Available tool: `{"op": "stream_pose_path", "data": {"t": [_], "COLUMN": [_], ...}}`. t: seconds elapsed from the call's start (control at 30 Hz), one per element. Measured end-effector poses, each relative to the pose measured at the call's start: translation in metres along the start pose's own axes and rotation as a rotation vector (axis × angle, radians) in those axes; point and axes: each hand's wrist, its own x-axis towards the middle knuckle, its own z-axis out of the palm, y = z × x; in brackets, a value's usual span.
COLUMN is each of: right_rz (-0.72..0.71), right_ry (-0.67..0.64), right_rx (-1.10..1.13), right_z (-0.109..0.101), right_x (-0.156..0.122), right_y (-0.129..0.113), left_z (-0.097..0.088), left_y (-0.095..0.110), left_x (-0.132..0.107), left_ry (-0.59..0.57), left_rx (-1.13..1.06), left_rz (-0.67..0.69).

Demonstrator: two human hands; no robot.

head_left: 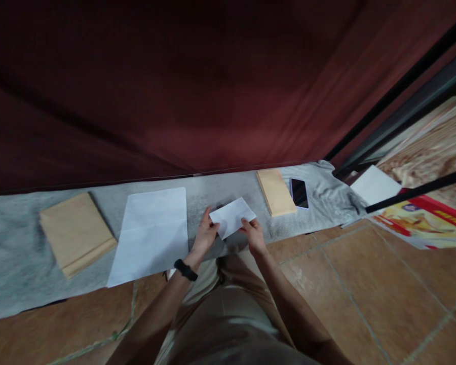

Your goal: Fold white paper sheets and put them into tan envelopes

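Between my two hands is a small folded white sheet of paper (232, 218), held tilted above the grey cloth. My left hand (206, 231) grips its left edge, thumb on top and fingers beneath. At the right edge, my right hand (253, 233) pinches it the same way. To the left lies a larger white sheet (152, 233) with a faint crease across it. A stack of small tan envelopes (276, 192) rests just beyond my right hand. Farther left sits a stack of larger brown envelopes (78, 233).
A grey cloth (228, 182) covers the long narrow surface in front of a dark red curtain (213, 101). A phone (299, 193) lies right of the tan stack. At far right are a white sheet (376, 186), a printed red-and-yellow box (421, 220) and a dark metal frame.
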Motion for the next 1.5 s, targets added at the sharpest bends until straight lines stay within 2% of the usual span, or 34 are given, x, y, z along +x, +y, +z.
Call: {"op": "stream_pose_path", "data": {"t": [0.1,0.17,0.27,0.43,0.57,0.63,0.73,0.87,0.97,1.03,1.1,1.17,1.23,1.3,1.33,1.4,1.43,1.5], "right_rz": [-0.06,-0.132,-0.267,-0.379,-0.418,-0.444,-0.478,-0.531,-0.553,-0.56,-0.579,-0.598,-0.614,-0.634,-0.645,-0.666,-0.674,-0.68], "right_ry": [0.085,0.064,-0.008,-0.042,-0.061,-0.062,-0.063,-0.078,-0.079,-0.06,-0.047,-0.039,-0.032,-0.02,-0.014,-0.002,0.003,0.008], "right_rx": [-0.164,-0.345,-0.654,-0.95,-1.064,-1.091,-1.101,-1.081,-1.038,-1.02,-1.008,-1.002,-1.002,-1.004,-1.006,-1.009,-1.013,-1.028], "right_z": [-0.015,-0.023,-0.029,-0.024,-0.02,-0.02,-0.021,-0.026,-0.03,-0.032,-0.034,-0.035,-0.035,-0.035,-0.035,-0.035,-0.034,-0.034], "right_x": [0.011,0.014,0.01,0.001,-0.002,-0.002,-0.002,0.001,0.003,0.004,0.004,0.002,0.0,-0.002,-0.002,-0.003,-0.003,-0.003], "right_y": [0.001,-0.001,-0.004,-0.004,-0.002,-0.001,0.001,0.006,0.011,0.015,0.017,0.019,0.021,0.022,0.023,0.024,0.025,0.026], "left_z": [-0.01,-0.014,-0.014,-0.001,0.018,0.024,0.023,0.01,-0.007,-0.028,-0.061,-0.11,-0.169,-0.227,-0.253,-0.293,-0.306,-0.322], "left_y": [0.0,-0.001,-0.004,-0.01,-0.019,-0.026,-0.036,-0.039,-0.034,-0.026,-0.014,0.002,0.016,0.024,0.026,0.024,0.021,0.014], "left_x": [0.005,0.007,0.006,-0.008,-0.021,-0.024,-0.025,-0.03,-0.034,-0.032,-0.024,-0.014,-0.005,-0.001,-0.002,-0.007,-0.01,-0.017], "left_ry": [-0.008,-0.006,0.015,0.148,0.009,-0.043,-0.042,-0.01,0.009,0.046,0.162,0.397,0.685,0.944,1.036,1.093,1.059,1.045], "left_rx": [0.333,0.512,0.663,0.99,1.222,1.271,1.299,1.322,1.322,1.297,1.244,1.169,1.122,1.098,1.082,1.03,0.999,0.978], "left_rz": [0.105,0.151,0.216,0.489,0.661,0.666,0.639,0.579,0.537,0.518,0.487,0.425,0.322,0.151,0.05,-0.17,-0.268,-0.295]}}
